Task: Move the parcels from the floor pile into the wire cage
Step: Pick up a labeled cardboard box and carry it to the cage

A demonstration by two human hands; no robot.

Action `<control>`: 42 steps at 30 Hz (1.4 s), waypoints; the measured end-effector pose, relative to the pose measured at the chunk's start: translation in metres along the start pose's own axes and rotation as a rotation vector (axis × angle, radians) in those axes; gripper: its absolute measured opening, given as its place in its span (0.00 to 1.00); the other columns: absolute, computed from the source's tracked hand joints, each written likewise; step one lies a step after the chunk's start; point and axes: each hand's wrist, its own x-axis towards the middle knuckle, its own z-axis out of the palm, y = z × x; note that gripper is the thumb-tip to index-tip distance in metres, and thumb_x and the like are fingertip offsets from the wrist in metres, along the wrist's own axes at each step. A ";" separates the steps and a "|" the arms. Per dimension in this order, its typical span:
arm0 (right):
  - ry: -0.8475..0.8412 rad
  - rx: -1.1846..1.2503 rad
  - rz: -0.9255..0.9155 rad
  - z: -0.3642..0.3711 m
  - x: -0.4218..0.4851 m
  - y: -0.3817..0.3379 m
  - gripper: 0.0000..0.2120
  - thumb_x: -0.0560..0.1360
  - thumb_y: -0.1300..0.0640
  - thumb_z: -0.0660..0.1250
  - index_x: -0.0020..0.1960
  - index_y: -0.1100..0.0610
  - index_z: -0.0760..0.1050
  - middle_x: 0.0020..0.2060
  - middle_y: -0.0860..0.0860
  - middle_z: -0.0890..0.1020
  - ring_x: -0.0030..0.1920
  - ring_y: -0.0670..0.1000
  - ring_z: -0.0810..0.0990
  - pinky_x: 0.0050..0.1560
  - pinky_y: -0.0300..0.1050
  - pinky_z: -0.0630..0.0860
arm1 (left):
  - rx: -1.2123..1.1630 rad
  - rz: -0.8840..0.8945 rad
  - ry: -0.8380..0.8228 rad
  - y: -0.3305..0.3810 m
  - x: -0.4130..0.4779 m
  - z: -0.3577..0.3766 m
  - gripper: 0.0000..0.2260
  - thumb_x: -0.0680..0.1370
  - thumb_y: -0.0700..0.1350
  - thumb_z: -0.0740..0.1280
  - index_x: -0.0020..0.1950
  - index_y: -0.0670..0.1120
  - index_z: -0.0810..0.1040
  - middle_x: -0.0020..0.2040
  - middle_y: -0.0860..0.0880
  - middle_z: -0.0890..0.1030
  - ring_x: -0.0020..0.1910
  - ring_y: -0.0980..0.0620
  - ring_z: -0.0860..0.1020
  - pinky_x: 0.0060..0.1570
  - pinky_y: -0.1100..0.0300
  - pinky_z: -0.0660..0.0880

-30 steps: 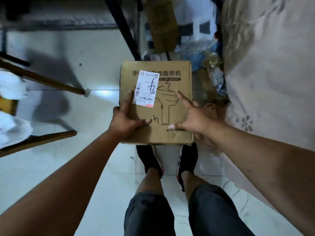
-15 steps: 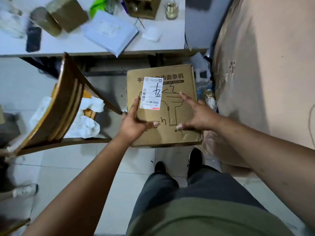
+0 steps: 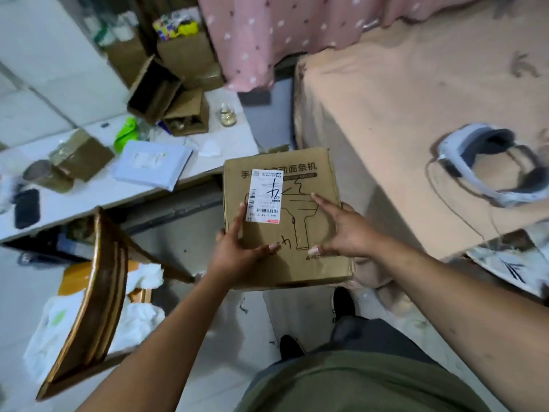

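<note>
An olive-green shirt [image 3: 356, 382] and dark trousers [image 3: 377, 334] fill the bottom edge. Two black shoes [image 3: 343, 301] stand on the pale tiled floor [image 3: 214, 352].

Both bare arms reach forward to a flat brown cardboard parcel [image 3: 300, 272], held off the floor in front of the person. It hangs between the near edge of the table and the side of the bed. A white shipping label [image 3: 265, 196] with a barcode and black pen marks is stuck on its top face.

The left hand [image 3: 237, 257] grips the parcel's near left edge, with the thumb and forefinger on top beside the label and the other fingers underneath. The right hand [image 3: 344, 233] clasps the right side, with the thumb and forefinger stretched across the top and the remaining fingers over the right edge.

On the left, a tilted brown wooden chair [image 3: 98, 292] carries white plastic bags [image 3: 139, 319].

Beyond it stands a white table [image 3: 98, 197]. A white plastic mailer [image 3: 151, 163] lies near its front edge and a taped brown box [image 3: 80, 154] to the left of that. Open cardboard boxes [image 3: 166, 96] stand at the far edge.

On the right, a bed with a peach sheet [image 3: 401, 114] bears a white and grey headset [image 3: 487, 165]. At the far end hangs a pink curtain with white spots [image 3: 246, 34].
</note>
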 end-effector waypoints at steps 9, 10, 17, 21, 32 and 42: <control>0.253 0.185 0.247 -0.035 -0.113 0.096 0.60 0.63 0.44 0.83 0.81 0.33 0.45 0.80 0.55 0.60 0.77 0.57 0.64 0.78 0.45 0.59 | 0.341 0.377 -0.192 0.100 0.003 0.084 0.52 0.61 0.76 0.74 0.73 0.81 0.41 0.76 0.43 0.66 0.70 0.36 0.73 0.66 0.40 0.74; 0.281 0.214 0.276 -0.037 -0.129 0.110 0.61 0.63 0.44 0.83 0.80 0.32 0.45 0.80 0.55 0.60 0.77 0.57 0.64 0.78 0.46 0.60 | 0.372 0.424 -0.214 0.112 -0.002 0.098 0.52 0.61 0.76 0.74 0.74 0.80 0.41 0.76 0.43 0.66 0.70 0.37 0.73 0.65 0.40 0.75; 0.511 0.379 0.466 -0.038 -0.247 0.195 0.61 0.61 0.43 0.84 0.81 0.34 0.48 0.78 0.53 0.60 0.77 0.55 0.64 0.74 0.37 0.59 | 0.491 0.672 -0.394 0.184 -0.044 0.208 0.52 0.61 0.76 0.73 0.74 0.79 0.41 0.70 0.45 0.71 0.65 0.38 0.77 0.60 0.44 0.76; 0.592 0.416 0.581 -0.034 -0.310 0.236 0.60 0.62 0.42 0.83 0.80 0.31 0.45 0.76 0.56 0.62 0.75 0.57 0.67 0.74 0.42 0.63 | 0.530 0.772 -0.488 0.215 -0.079 0.273 0.53 0.61 0.76 0.72 0.74 0.79 0.39 0.67 0.46 0.73 0.64 0.38 0.78 0.58 0.43 0.77; 0.858 0.576 0.929 0.004 -0.443 0.303 0.59 0.65 0.41 0.82 0.80 0.32 0.43 0.73 0.55 0.65 0.70 0.57 0.71 0.70 0.44 0.67 | 0.674 1.101 -0.811 0.286 -0.157 0.436 0.50 0.64 0.74 0.74 0.78 0.75 0.46 0.75 0.45 0.67 0.69 0.41 0.73 0.64 0.47 0.74; 1.194 0.888 1.319 0.066 -0.494 0.284 0.59 0.65 0.44 0.82 0.79 0.29 0.42 0.73 0.55 0.64 0.71 0.58 0.71 0.73 0.47 0.67 | 0.928 1.452 -1.243 0.326 -0.231 0.554 0.53 0.58 0.82 0.66 0.76 0.77 0.42 0.80 0.48 0.59 0.75 0.41 0.68 0.67 0.45 0.73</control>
